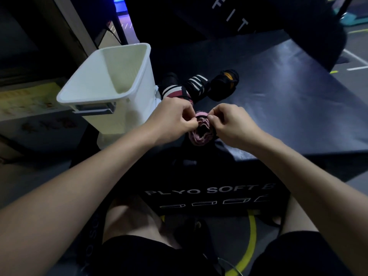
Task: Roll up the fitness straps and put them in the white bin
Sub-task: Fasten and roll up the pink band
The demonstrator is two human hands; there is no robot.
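A pink and black fitness strap hangs in loose coils between my hands, just above the near edge of a black plyo box. My left hand pinches its upper left edge. My right hand pinches its upper right edge. Behind my hands lie three more straps: a red, white and black one, a black one with white stripes, and a black one with an orange mark. The white bin stands at the left of the box, and its visible inside looks empty.
The box front reads PLYO SOFT. A second dark pad with white letters rises behind. My bare knees and black shorts are below. A yellow floor line curves under the box. A pale shelf runs at left.
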